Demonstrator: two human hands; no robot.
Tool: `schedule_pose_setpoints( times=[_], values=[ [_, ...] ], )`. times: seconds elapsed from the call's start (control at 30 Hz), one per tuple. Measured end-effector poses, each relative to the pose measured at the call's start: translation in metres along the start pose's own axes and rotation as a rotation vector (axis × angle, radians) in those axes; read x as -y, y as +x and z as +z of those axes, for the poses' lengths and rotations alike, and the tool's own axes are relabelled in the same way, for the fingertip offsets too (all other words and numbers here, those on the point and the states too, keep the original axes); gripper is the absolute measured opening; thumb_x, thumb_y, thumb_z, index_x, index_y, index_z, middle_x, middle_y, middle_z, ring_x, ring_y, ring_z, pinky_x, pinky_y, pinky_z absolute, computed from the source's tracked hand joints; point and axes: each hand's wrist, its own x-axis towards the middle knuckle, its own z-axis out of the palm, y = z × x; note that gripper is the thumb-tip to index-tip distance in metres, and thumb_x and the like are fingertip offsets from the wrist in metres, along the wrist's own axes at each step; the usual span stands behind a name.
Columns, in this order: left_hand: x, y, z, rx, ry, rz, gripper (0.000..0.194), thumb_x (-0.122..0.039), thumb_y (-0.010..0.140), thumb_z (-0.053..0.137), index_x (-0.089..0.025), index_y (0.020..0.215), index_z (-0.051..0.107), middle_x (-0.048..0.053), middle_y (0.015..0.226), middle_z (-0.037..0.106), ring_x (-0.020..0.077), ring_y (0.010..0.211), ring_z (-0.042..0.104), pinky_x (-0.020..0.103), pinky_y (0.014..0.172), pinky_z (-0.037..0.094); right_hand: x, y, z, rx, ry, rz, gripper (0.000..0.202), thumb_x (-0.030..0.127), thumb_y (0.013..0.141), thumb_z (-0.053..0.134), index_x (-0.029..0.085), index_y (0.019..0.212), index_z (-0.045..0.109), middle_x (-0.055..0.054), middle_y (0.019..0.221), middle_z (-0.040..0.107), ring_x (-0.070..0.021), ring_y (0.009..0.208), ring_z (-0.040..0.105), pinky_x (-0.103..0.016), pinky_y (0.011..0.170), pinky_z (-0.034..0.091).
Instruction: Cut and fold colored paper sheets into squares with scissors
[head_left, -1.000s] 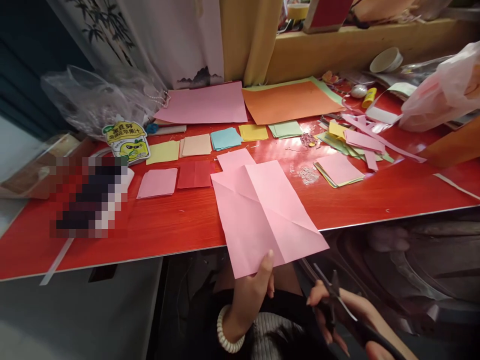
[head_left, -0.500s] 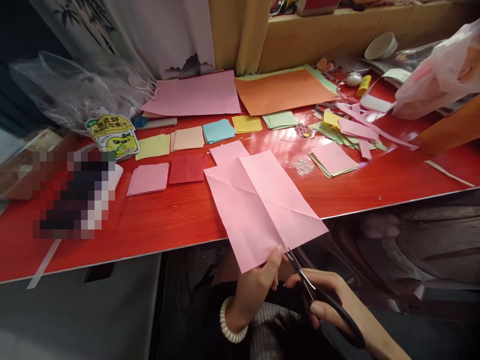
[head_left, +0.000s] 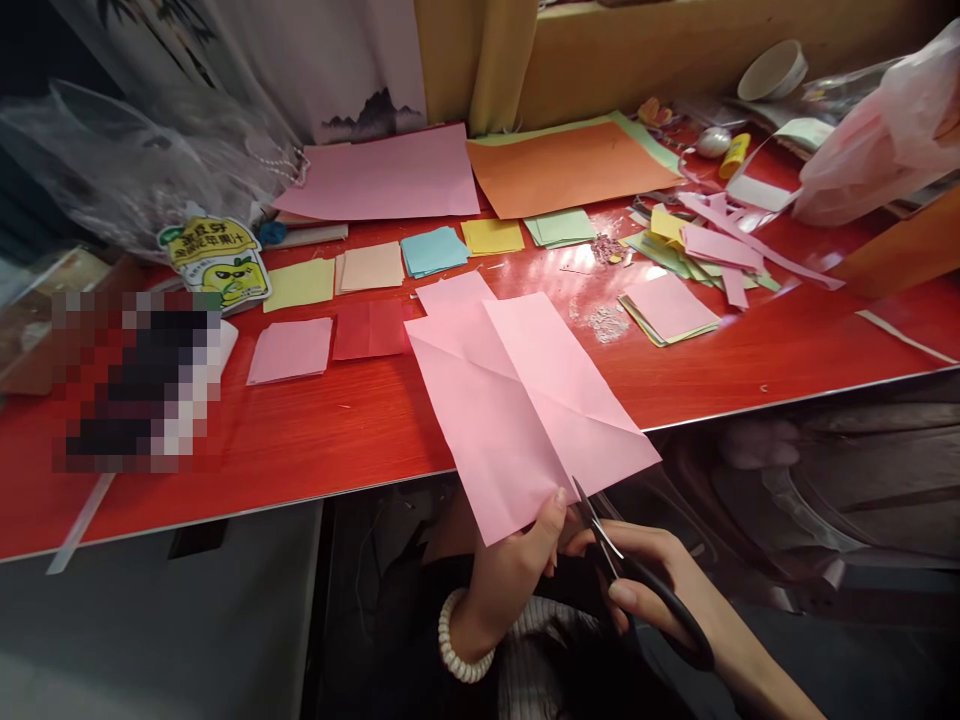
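A creased sheet of pink paper (head_left: 517,400) is pinched at its near edge by my left hand (head_left: 521,560), thumb on top and fingers underneath. A long crease runs down its middle, and another crosses it. My right hand (head_left: 652,570) grips black-handled scissors (head_left: 667,605) with thumb and fingers at the handles. The blades are parted, and one lies over the sheet's near edge at the middle crease, close to my left thumb. Part of the other blade is hidden. Beyond the sheet, a smaller pink piece (head_left: 454,293) lies on the red table.
The red table (head_left: 360,430) bears stacks of coloured squares, including a red one (head_left: 369,330) and a pink one (head_left: 666,308). Large purple (head_left: 382,175) and orange sheets (head_left: 570,165) lie behind. Paper scraps (head_left: 716,245) and a plastic bag (head_left: 877,150) are at right; a blurred-out object (head_left: 142,385) is at left.
The scissors have moved slightly up and left, with the blade reaching further over the paper's edge. My left hand holds the sheet in nearly the same place. The view has shifted a little.
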Motion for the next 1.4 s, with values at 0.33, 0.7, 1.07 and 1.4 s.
schedule_pose_setpoints(
  times=[0.33,0.7,1.07,1.4],
  values=[
    [0.0018,-0.0004,0.0012,-0.012,0.018,0.014,0.054,-0.048,0.086,0.048,-0.022,0.040,0.039,-0.003,0.039,0.040,0.0103,0.042,0.042,0.026,0.061,0.045,0.0024,0.0009,0.0018,-0.005,-0.032,0.008,0.047,0.057,0.076,0.059,0.014,0.092,0.065,0.000,0.060,0.053,-0.0146,0.049,0.054,-0.026,0.048,0.046],
    [0.0006,0.0008,-0.0002,-0.008,-0.017,0.003,0.039,-0.047,0.086,0.050,-0.019,0.059,0.057,-0.006,0.041,0.041,0.0088,0.041,0.041,0.024,0.053,0.041,0.0026,0.0013,0.0028,-0.023,-0.036,0.036,0.040,0.055,0.077,0.061,0.016,0.085,0.064,0.004,0.050,0.046,-0.0149,0.048,0.052,-0.025,0.048,0.042],
    [-0.0001,0.0021,-0.0018,0.001,-0.053,-0.019,0.035,-0.047,0.086,0.051,-0.018,0.069,0.060,-0.006,0.041,0.040,0.0081,0.040,0.041,0.022,0.049,0.040,0.0026,0.0000,0.0050,-0.042,-0.018,0.060,0.035,0.051,0.075,0.067,0.017,0.084,0.066,0.004,0.053,0.046,-0.0133,0.049,0.048,-0.024,0.049,0.037],
    [-0.0002,0.0019,-0.0029,0.018,-0.056,-0.019,0.036,-0.047,0.087,0.050,-0.018,0.068,0.059,-0.007,0.041,0.040,0.0071,0.041,0.041,0.021,0.050,0.039,-0.0013,-0.0004,0.0079,-0.083,0.012,0.059,0.033,0.048,0.073,0.070,0.016,0.080,0.066,0.004,0.054,0.047,-0.0111,0.045,0.047,-0.023,0.046,0.037]
  ],
)
